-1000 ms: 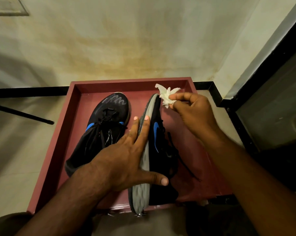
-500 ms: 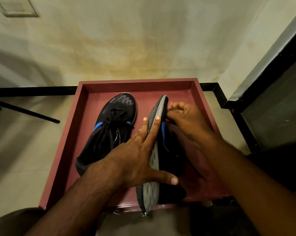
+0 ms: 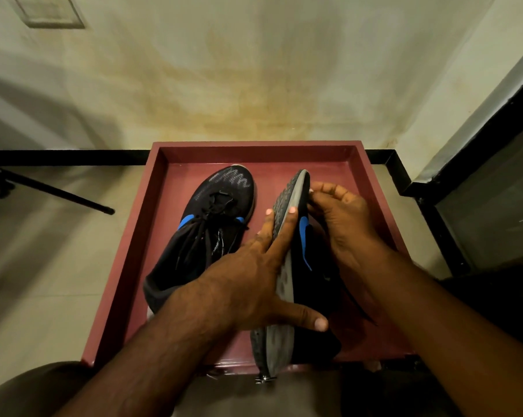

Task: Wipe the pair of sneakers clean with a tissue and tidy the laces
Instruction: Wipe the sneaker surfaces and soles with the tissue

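Two black sneakers with blue marks are in a red tray (image 3: 254,145). The left sneaker (image 3: 221,206) rests upright, its laces loose over the tongue. The other sneaker (image 3: 284,344) stands tipped on its side with the grey sole facing left. My left hand (image 3: 248,284) grips it, fingers flat on the sole and thumb across the heel end. My right hand (image 3: 344,218) is curled against the upper near the toe. The tissue is closed inside that hand, and only a white speck (image 3: 310,191) shows at the fingertips.
The tray sits on a pale tiled floor against a stained wall with a black skirting (image 3: 58,158). A black rod (image 3: 58,191) lies on the floor at the left. A dark door frame (image 3: 465,145) runs along the right. My knee (image 3: 28,389) shows at lower left.
My right hand came down from above the toe and pressed the tissue against the tipped sneaker's upper, hiding it. My left hand kept its hold on the sole.
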